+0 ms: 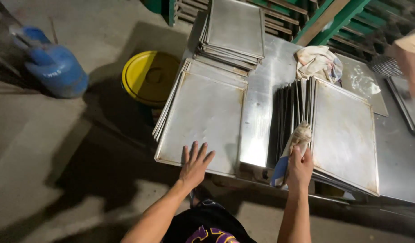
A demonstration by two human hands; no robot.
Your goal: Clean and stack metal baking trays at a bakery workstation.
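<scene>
Left hand: fingers spread, flat on top tray of near stack.
Right hand: fingers clamped on rag, against leaning trays.
Bucket: yellow lid shut, contents hidden.
Table: steel, bears every stack.

Left hand on tray; right hand grips rag.
</scene>
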